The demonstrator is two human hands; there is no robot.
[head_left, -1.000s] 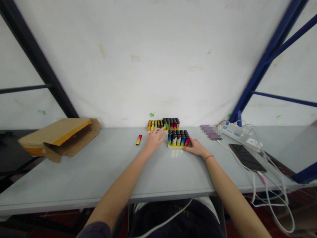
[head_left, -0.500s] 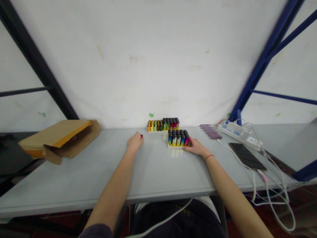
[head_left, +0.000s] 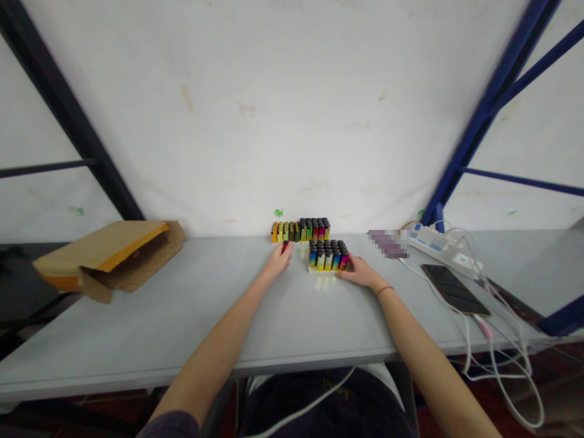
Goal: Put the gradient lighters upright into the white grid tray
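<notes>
My left hand [head_left: 278, 261] is closed on a red lighter [head_left: 285, 246], held just left of a small white tray [head_left: 323, 269] packed with several black-capped colourful lighters [head_left: 327, 254]. A longer row of lighters [head_left: 301, 230] stands behind, against the wall. My right hand [head_left: 359, 271] rests on the grey table [head_left: 182, 304] with its fingers against the right end of the small tray.
An open cardboard box [head_left: 107, 252] lies on its side at the left. At the right are a white power strip [head_left: 440, 246], a black phone [head_left: 455, 288] and several trailing white cables [head_left: 497, 359]. Blue and black rack posts frame the table.
My left hand went left to the loose red lighter on the table, closed on it, and has come back right to the small tray. My right hand stayed put.
</notes>
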